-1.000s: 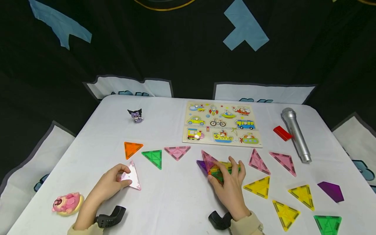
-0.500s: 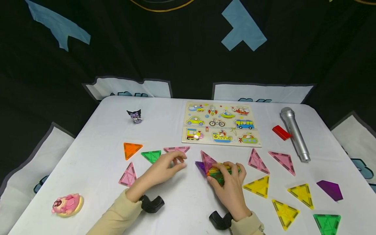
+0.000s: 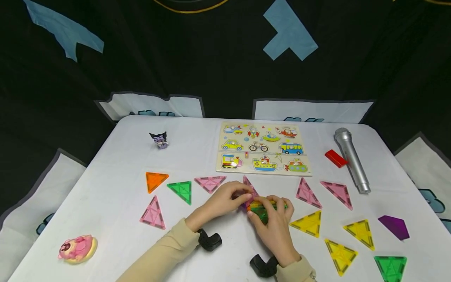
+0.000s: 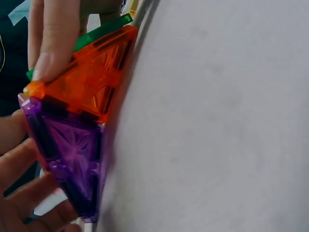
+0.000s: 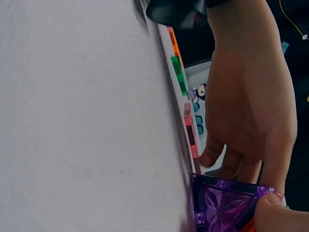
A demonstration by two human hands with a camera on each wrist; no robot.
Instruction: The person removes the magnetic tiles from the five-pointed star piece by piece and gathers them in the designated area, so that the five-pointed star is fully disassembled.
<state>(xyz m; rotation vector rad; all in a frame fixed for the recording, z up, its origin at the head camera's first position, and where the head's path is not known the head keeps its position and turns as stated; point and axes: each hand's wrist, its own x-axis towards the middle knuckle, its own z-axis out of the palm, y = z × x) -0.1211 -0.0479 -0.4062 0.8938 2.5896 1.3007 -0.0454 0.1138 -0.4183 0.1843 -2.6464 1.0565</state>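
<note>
A small structure of joined magnetic tiles stands on the table between my two hands. Its purple tile (image 4: 75, 154) and orange tile (image 4: 91, 77) face the left wrist view, with a green tile (image 3: 260, 211) in front and a pink tile (image 3: 248, 184) rising at the far left. My right hand (image 3: 276, 227) grips the green and yellow end, thumb at the near side and fingers over the top. From the left, my left hand (image 3: 223, 200) has thumb and fingers at the purple and pink end, hiding much of it in the head view.
Loose tiles lie left, including an orange triangle (image 3: 156, 181), a green triangle (image 3: 182, 190) and a pink triangle (image 3: 153, 213). Several more lie right, near a purple tile (image 3: 394, 226). Behind are a puzzle board (image 3: 262, 150), a microphone (image 3: 353, 160) and a red block (image 3: 336, 158).
My left hand has let go of a pink triangle at the left, leaving it on the table, and moved right to the structure. My right hand has stayed on it.
</note>
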